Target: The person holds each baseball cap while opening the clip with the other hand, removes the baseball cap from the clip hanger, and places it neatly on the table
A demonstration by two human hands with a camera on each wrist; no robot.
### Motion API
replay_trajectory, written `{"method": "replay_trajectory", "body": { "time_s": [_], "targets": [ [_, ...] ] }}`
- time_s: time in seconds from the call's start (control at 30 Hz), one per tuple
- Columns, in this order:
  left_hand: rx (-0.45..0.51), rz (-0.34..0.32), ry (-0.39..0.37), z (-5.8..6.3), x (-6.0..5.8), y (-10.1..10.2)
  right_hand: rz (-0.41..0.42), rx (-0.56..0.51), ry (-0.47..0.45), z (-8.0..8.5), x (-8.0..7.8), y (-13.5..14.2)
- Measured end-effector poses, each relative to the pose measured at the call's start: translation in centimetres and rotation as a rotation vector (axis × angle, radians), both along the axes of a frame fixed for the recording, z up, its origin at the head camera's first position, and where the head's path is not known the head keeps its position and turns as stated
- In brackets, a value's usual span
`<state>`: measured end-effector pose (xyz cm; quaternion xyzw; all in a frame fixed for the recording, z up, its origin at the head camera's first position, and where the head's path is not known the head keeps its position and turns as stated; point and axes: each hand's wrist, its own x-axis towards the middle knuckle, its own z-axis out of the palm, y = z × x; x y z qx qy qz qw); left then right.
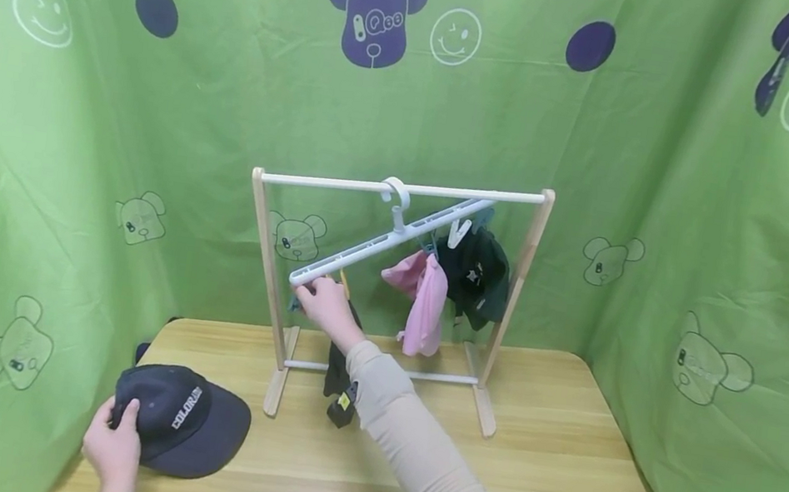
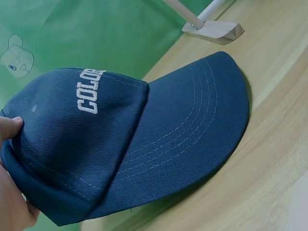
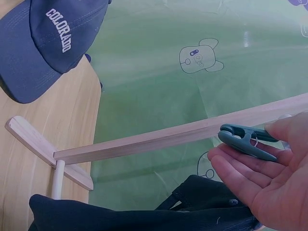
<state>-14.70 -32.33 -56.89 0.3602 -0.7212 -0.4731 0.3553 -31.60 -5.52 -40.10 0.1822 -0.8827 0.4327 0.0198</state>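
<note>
My left hand (image 1: 115, 446) grips a navy baseball cap (image 1: 162, 415) by its back, thumb on the outside. White "COLORADO" lettering runs across the cap's front, and its brim points right, over the table. My right hand (image 1: 328, 308) is at the lowered left end of a white clip hanger (image 1: 396, 238). In the right wrist view it holds a dark green clothespin (image 3: 248, 141) between thumb and fingers; the clothespin's jaws stand near the fingertips with nothing between them. Dark cloth (image 3: 144, 214) hangs beside that hand. The hanger tilts, its right end up by the rail.
A wooden rack (image 1: 523, 272) with a white top rail stands on the table (image 1: 564, 438). From the hanger's right half hang a pink cloth item (image 1: 425, 301) and a dark green cap (image 1: 477, 274). A white clothespin (image 1: 458, 233) is there too. Green patterned curtains surround the table.
</note>
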Motion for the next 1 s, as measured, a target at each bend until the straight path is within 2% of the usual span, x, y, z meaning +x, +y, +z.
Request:
{"method": "replay_trajectory", "body": {
  "time_s": [0.23,0.53,0.83,1.0],
  "targets": [
    [0.047,0.026,0.040,-0.8,0.1,-0.7,-0.022,0.028,0.016,0.2,0.1,-0.1],
    [0.109,0.048,0.043,-1.8,0.2,-1.3,-0.020,0.023,0.000,0.0,0.0,-0.3],
    [0.233,0.107,0.088,-2.9,0.3,-1.5,-0.016,0.022,-0.007,-0.1,0.0,-0.4],
    [0.286,0.112,0.093,-3.2,0.4,-1.9,-0.018,0.025,-0.009,-0.1,0.0,-0.4]
  ]
}}
